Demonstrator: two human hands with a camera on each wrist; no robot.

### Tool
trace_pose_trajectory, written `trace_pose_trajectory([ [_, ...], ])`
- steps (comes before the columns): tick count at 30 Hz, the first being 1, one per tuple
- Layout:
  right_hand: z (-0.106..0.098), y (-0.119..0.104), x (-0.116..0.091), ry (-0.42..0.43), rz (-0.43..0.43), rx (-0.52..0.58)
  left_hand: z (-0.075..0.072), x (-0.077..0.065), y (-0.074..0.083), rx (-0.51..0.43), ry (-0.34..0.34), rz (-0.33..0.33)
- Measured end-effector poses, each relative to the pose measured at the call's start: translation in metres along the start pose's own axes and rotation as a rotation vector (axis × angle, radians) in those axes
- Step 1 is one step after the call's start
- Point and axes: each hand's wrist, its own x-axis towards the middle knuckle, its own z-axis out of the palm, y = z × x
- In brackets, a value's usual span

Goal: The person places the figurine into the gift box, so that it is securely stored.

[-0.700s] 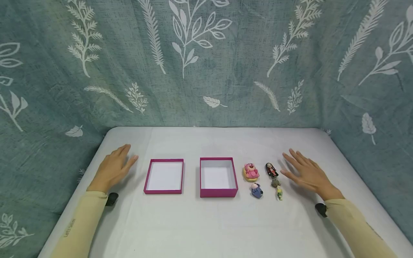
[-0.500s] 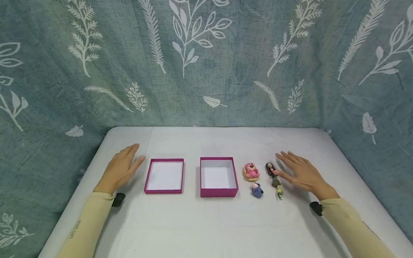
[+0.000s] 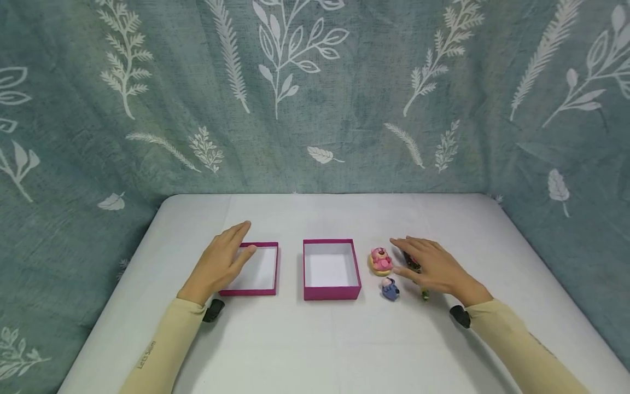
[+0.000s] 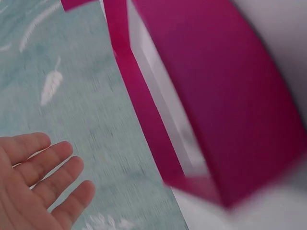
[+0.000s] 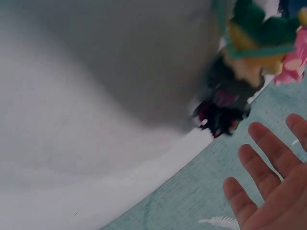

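Note:
My left hand [image 3: 216,265] hovers over the left side of a shallow magenta box lid [image 3: 266,268], fingers extended and holding nothing. In the left wrist view the lid's magenta side [image 4: 230,91] looms beside the fingers. To its right sits a deeper magenta box [image 3: 332,294] with a white inside. My right hand [image 3: 438,268] is over the small figurines, fingers straight, nothing in its grasp. It partly covers a dark-haired figurine [image 3: 412,264] and a green-and-yellow figurine [image 3: 425,295]. Just left of its fingertips are a pink bear figurine [image 3: 380,260] and a blue figurine [image 3: 390,289].
Everything lies on a white-covered table [image 3: 315,345]. A green leaf-patterned cloth [image 3: 364,120] hangs behind and at both sides. Each wrist carries a small black camera, such as the right one [image 3: 460,316].
Both hands have moved inward: the left hand rightward from beside the lid to over it, the right hand leftward over the figurines. The box, lid and figurines stay in place.

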Motion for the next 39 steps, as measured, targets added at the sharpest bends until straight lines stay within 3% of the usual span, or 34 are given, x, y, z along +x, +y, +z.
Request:
trace_pose_trajectory([
  [6,0.008,-0.009,0.008,0.002,-0.054,0.031,0.014,0.005,0.018,-0.037,0.021,0.066],
  [18,0.024,-0.022,0.020,-0.018,-0.095,0.081,0.032,0.015,0.050,-0.081,-0.004,0.157],
  [27,0.024,-0.019,0.022,-0.007,-0.086,0.076,0.044,0.020,0.057,-0.072,-0.023,0.193],
  [39,0.022,-0.016,0.025,0.017,-0.096,0.050,0.062,0.017,0.062,-0.065,-0.118,0.205],
])
